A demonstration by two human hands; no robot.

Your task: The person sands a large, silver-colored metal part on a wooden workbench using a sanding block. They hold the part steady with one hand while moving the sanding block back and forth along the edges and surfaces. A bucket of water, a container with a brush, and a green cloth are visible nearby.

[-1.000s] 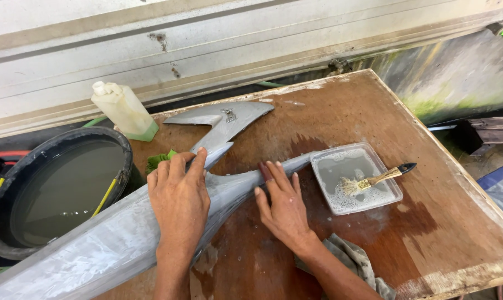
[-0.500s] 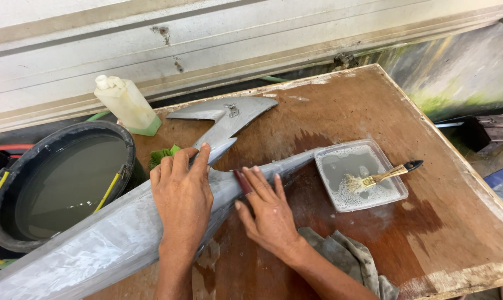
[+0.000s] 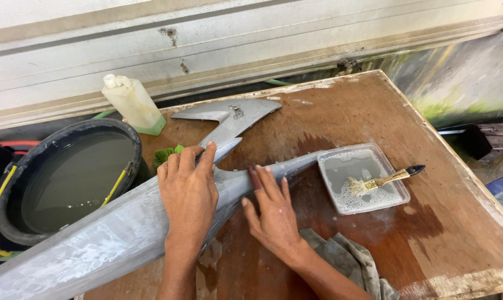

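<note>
A long grey fish-shaped body (image 3: pixel 112 233) with a forked tail fin (image 3: pixel 229 116) lies diagonally across a wet wooden table (image 3: pixel 340 111). My left hand (image 3: pixel 189 191) presses flat on top of its narrow part, fingers pointing toward the tail. Beside it, my right hand (image 3: pixel 271 211) lies flat against the lower side of the same narrow part, fingers spread. A green cloth (image 3: pixel 165 154) peeks out just beyond my left fingertips.
A clear plastic tray (image 3: pixel 362 178) of foamy water holds a paintbrush (image 3: pixel 385 179) at the right. A pale plastic bottle (image 3: pixel 132 104) stands at the table's back left. A black bucket (image 3: pixel 62 178) of murky water sits left. A grey rag (image 3: pixel 346 261) lies under my right forearm.
My right hand has slid left along the grey body, away from the tray. My left hand has stayed in place on top.
</note>
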